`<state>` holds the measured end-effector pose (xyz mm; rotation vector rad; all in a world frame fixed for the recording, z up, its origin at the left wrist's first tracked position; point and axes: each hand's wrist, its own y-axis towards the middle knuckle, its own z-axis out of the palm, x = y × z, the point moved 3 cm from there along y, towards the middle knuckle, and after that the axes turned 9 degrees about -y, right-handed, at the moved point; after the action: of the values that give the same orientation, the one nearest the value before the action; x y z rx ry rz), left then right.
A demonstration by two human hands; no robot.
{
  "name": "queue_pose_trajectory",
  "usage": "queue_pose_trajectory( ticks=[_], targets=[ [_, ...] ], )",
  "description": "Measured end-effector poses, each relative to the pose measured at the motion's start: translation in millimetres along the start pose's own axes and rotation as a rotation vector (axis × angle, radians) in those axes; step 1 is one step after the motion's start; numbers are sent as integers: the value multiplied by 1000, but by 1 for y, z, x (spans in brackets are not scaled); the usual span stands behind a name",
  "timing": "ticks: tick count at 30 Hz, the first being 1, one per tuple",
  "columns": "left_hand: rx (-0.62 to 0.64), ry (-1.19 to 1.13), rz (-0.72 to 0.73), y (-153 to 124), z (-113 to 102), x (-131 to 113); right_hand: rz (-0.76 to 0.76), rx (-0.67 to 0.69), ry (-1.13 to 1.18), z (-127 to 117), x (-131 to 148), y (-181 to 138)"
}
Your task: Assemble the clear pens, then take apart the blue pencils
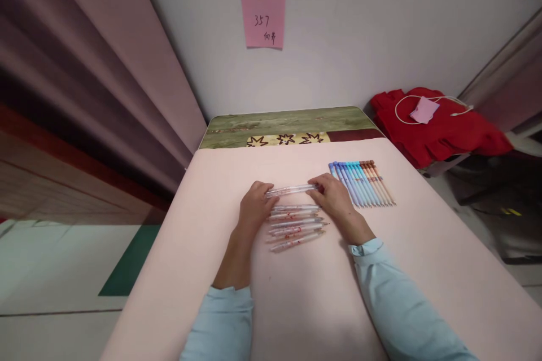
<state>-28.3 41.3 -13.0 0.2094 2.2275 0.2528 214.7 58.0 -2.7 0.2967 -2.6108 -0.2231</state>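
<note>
Between my two hands, a few clear pens (291, 189) lie side by side, roughly level across the view. My left hand (253, 206) pinches their left ends with thumb and fingers. At the right ends, my right hand (337, 198) closes on them in the same way. Just below, several clear pens with red markings (295, 231) are spread on the pale table cover, some tilted. To the right of my right hand, several coloured pens (359, 183) form a neat row, running from blue through light blue to brown and orange.
The pale cover (203, 197) lies over a table with a green wood-patterned far end (288, 118). Behind it stands a white wall with a pink note (263, 18). Red cloth (440, 130) with a white cable (400, 110) is at the right, a curtain (127, 56) at the left.
</note>
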Motion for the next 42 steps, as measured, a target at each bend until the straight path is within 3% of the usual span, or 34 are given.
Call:
queue_pose_trajectory(
  ticks=[5,9,12,15,18,22,30,36,42],
  targets=[
    [-80,-33,67,4,6,4,23,-69,8,10,5,0],
    [-126,-143,36,6,3,4,16,-110,39,0,6,-1],
    [-133,-234,-23,4,-6,1,-24,-9,57,-13,7,-3],
    [-17,-318,-52,0,-12,-4,-103,226,145,-17,8,-8],
    [102,-346,-63,-3,-16,-8,-126,330,257,-14,8,-11],
    [195,-342,-77,-5,-17,-10,-125,341,321,-7,8,-11],
    [307,-354,-19,-6,-15,-10,-171,283,223,-12,15,-10],
    [181,-390,-46,-5,-14,-9,-99,159,213,-12,18,-9],
    [108,-514,-90,-3,-12,-12,-74,221,324,-13,19,-11]
  ],
)
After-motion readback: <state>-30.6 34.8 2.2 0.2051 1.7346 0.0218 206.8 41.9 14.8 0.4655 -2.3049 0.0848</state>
